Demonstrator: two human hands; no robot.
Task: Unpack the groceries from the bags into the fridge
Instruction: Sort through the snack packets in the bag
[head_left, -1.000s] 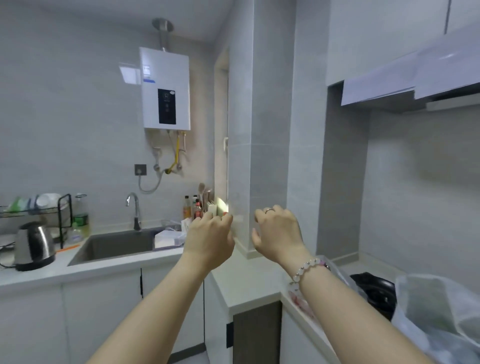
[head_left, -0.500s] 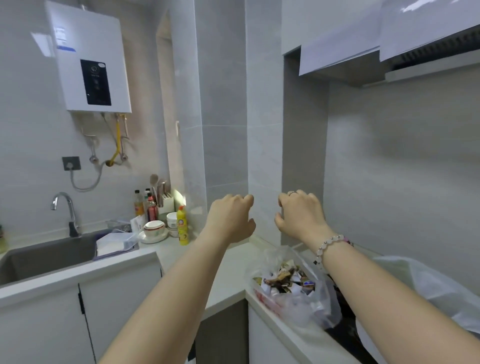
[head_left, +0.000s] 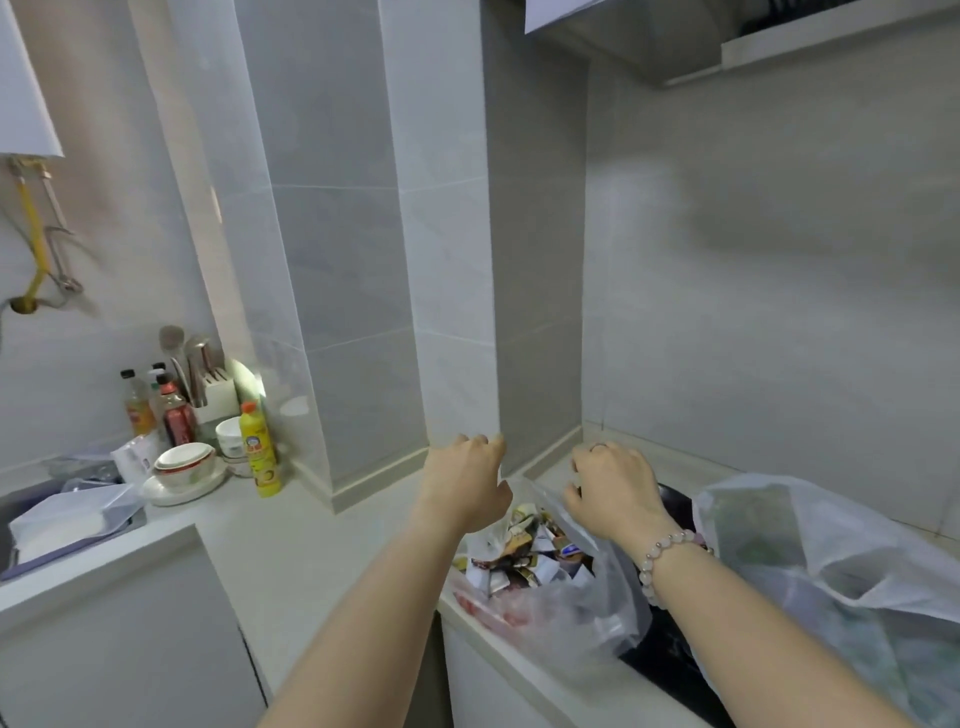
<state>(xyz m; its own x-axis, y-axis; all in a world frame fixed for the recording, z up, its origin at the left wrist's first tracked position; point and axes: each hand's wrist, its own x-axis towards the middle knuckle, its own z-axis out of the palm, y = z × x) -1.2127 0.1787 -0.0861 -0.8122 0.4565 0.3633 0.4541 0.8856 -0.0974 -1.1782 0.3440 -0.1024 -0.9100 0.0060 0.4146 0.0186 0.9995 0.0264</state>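
Bags stand on the right-hand run of the bench, both at its front edge. The nearer one, a clear plastic bag, sits open-mouthed, half on the bench top and half on the black hob. It is filled with a heap of small printed packets, and something red shows through the film low on its left side. Just to its right, touching it, a cloudy white bag holds green contents too blurred by the plastic to name.

The left hand hangs over the left rim of the clear bag, fingers curled under and thumb out toward the film. The right hand, with a ring and a bead bracelet, is over the far rim with fingers bent down. Whether either hand has the plastic pinched cannot be told.

In the bench's back left corner stand a yellow squeeze bottle, stacked bowls on a plate, a small white pot, sauce bottles and a knife block. At the left edge a clear lidded tub lies in the sink.
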